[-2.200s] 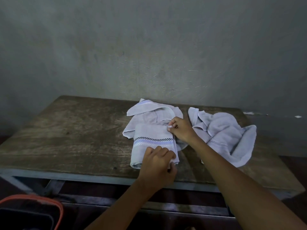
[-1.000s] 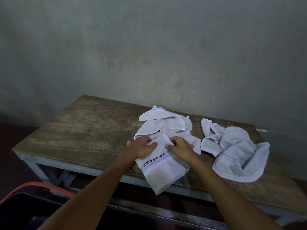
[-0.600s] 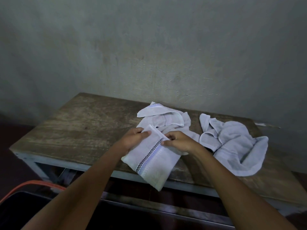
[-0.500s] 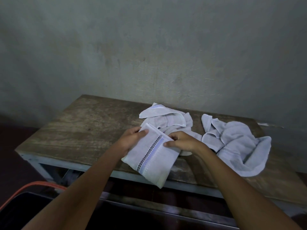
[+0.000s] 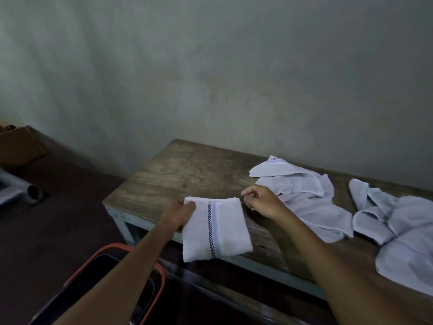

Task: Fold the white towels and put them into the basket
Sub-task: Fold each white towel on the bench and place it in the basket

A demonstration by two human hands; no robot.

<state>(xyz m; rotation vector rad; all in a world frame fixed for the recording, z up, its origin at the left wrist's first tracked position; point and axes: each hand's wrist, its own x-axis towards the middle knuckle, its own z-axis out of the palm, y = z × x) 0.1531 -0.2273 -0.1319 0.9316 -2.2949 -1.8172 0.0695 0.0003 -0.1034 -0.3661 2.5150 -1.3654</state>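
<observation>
Folded white towel (image 5: pixel 216 228), a neat rectangle with a dark checked stripe down its middle, is held over the near edge of the wooden table (image 5: pixel 187 170), close to its near-left corner, with its lower half hanging past the edge. The left hand (image 5: pixel 179 215) grips the towel's upper left corner, thumb on top and fingers curled underneath. The right hand (image 5: pixel 260 202) sits just beside the towel's upper right corner with its fingers loosely curled, and appears to hold nothing.

A dark basket (image 5: pixel 161 275) with an orange rim stands on the floor below the near-left corner, partly hidden by the left forearm. Two crumpled towels lie on the table: one (image 5: pixel 304 200) towards the far edge, another (image 5: pixel 398 228) by the right edge.

The folding of this towel looks finished, and the step in hand is the transfer. The next move calls for carrying it down and left into the basket without letting the folds fall open.
</observation>
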